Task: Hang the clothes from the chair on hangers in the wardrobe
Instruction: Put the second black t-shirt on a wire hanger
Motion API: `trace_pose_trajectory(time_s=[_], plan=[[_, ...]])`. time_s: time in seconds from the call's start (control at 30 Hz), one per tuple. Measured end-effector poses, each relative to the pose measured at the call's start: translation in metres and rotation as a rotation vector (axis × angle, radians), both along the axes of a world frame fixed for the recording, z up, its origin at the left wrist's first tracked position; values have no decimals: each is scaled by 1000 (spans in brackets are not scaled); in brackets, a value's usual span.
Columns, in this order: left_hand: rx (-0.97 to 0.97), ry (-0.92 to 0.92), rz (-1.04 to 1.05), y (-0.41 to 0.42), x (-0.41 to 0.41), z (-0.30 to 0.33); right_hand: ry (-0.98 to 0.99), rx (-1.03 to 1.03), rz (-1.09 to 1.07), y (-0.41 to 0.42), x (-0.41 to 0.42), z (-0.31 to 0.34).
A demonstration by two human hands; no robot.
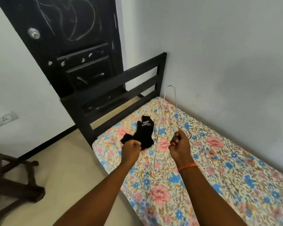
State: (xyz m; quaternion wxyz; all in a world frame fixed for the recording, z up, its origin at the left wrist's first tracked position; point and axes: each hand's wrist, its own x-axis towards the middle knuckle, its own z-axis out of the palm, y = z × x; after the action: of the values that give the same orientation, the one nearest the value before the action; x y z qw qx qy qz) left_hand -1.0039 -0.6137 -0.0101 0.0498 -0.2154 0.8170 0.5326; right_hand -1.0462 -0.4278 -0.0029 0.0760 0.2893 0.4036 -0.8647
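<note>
I am standing at the foot corner of the bed (219,168), which is wearing a floral sheet in pink, blue and cream. My left hand (131,150) is reaching out over the mattress, its fingers curled tight and pinching the near edge of a small black garment (143,134) with pale lettering on it; the garment is lying crumpled on the sheet near the bed's dark slatted frame (126,88). My right hand (180,144) is gripping a thin wire hanger (167,111), fingers wrapped round it close to its hook, so the hanger is standing tilted above the sheet with one narrow end pointing up toward the wall and the other hanging down beside my wrist. An orange thread band (187,166) is circling that wrist. A dark door (69,38) with chalk scribbles is standing behind the frame, and part of a brown chair (11,185) is showing at the lower left on the floor.
</note>
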Motion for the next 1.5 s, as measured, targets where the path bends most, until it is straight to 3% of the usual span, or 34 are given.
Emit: trace_pose_trajectory(time_s=[0.2, 0.43, 0.73, 0.83, 0.97, 1.2, 1.27, 1.33, 1.4, 1.47, 1.5], plan=[[-62, -152, -37, -23, -136, -61, -111, 5, -110, -23, -115, -28], [-157, -368, -135, -39, -299, -201, -236, 3, -279, -36, -231, -130], [59, -550, -16, -49, -429, -368, -378, 119, -253, -56, -309, -244], [95, -603, -57, -51, -456, -397, -386, 129, -250, -61, -316, -266], [61, -537, -173, -47, -464, -402, -420, 162, -235, -60, -313, -279], [-249, -61, -1125, -13, -370, -339, -502, 251, -315, -35, -286, -267], [-323, -83, -1278, -9, -345, -332, -529, 249, -342, -30, -280, -263], [-274, -289, -1284, -7, -328, -333, -540, 263, -354, -25, -273, -263], [-159, -484, -1093, -5, -319, -339, -543, 273, -351, -21, -265, -266], [-188, -455, -898, -3, -317, -347, -540, 259, -351, -17, -257, -271], [-294, -388, -880, -1, -318, -351, -535, 250, -358, -16, -253, -273]])
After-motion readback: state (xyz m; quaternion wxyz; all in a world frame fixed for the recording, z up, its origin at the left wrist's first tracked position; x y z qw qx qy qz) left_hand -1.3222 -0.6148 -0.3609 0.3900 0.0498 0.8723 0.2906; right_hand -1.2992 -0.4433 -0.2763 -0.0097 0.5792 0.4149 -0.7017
